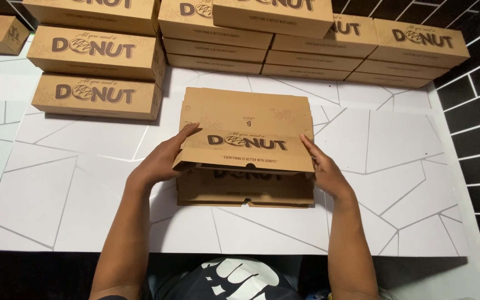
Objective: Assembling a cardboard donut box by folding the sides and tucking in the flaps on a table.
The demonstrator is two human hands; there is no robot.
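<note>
- White table [73,189]: bare patches left and right of the work; near edge runs just in front of the person.
- Stacked brown boxes [98,53]: lined along the far side, so the middle stays free.
- Top box [245,119]: lies mid-table on a short pile [245,191], lid flap tilted toward the person.
- Left hand [159,164]: fingers flat, pressing the box's left side.
- Right hand [326,172]: fingers extended against the right side, steadying it.

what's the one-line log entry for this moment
left hand: on top box left edge | right hand: on right edge | top box: on flat stack | finished boxes: behind
</note>
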